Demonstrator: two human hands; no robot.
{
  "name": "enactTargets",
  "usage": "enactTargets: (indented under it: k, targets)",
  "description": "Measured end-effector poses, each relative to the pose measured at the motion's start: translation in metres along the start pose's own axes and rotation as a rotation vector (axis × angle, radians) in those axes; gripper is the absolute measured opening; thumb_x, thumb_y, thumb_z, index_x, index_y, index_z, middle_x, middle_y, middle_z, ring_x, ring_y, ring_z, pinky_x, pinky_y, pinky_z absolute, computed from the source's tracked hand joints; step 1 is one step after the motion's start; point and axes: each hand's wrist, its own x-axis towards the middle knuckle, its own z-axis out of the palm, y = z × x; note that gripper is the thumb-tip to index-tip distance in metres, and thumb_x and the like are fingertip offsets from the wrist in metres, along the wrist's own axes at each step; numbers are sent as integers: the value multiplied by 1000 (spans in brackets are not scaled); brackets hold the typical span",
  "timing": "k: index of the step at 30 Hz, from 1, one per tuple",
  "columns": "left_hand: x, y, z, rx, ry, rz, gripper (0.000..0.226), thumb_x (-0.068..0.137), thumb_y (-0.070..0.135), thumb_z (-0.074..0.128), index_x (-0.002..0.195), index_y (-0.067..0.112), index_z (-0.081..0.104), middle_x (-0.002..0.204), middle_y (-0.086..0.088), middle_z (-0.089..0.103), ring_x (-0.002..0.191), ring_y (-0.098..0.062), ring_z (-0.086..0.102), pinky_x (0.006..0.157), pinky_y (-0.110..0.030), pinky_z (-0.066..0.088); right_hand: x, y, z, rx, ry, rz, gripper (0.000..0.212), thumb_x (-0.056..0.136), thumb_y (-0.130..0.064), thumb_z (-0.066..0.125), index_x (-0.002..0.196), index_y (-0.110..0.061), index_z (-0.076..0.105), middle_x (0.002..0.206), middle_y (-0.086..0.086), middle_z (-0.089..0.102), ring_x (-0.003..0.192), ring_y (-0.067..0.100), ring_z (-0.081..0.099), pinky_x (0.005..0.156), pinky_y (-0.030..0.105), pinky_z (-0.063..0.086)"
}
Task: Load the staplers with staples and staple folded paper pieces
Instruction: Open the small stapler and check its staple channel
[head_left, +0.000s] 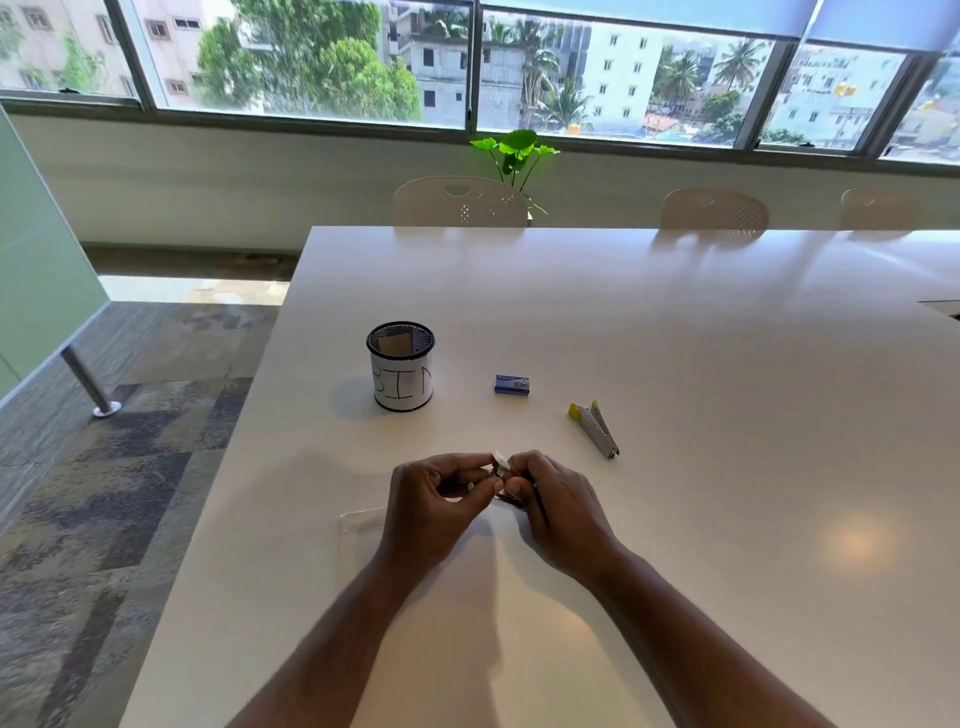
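Note:
My left hand (441, 493) and my right hand (556, 499) meet above the near middle of the white table (675, 338). Between them they pinch a small dark stapler (511, 498), mostly hidden by the fingers, and a small folded white paper piece (501, 459) that sticks up at the fingertips. A second stapler (595, 428), yellow and grey, lies hinged open on the table to the right. A small blue staple box (511, 385) lies beyond the hands.
A black mesh cup (401, 366) with a white label reading BIN stands at the back left; something brown lies inside. A clear plastic sheet (358, 525) lies flat under my left wrist. Chairs (460, 202) line the far table edge.

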Motion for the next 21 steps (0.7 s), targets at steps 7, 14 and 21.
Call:
enactTargets:
  k: [7, 14, 21]
  targets:
    - [1, 0, -2, -38, -15, -17, 31, 76, 7, 87, 105, 15, 81, 95, 6, 81, 81, -15, 78, 76, -39, 65, 0, -3, -1, 42, 29, -5, 19, 106, -37, 48, 102, -23, 59, 81, -12, 64, 64, 7, 52, 57, 25, 41]
    - [-2, 2, 2, -33, 19, 18, 20, 79, 6, 84, 95, 16, 78, 86, 6, 78, 77, -17, 74, 69, -27, 61, 0, -2, 0, 100, 75, 20, 16, 101, -34, 59, 102, -19, 64, 88, -14, 68, 71, -4, 57, 63, 16, 46]
    - [-3, 3, 3, 11, 42, 68, 15, 79, 7, 84, 89, 16, 78, 81, 7, 77, 69, -11, 70, 63, -23, 56, 1, -5, -1, 130, 99, 8, 15, 103, -28, 57, 102, -15, 63, 88, -13, 67, 72, -5, 57, 66, 12, 42]
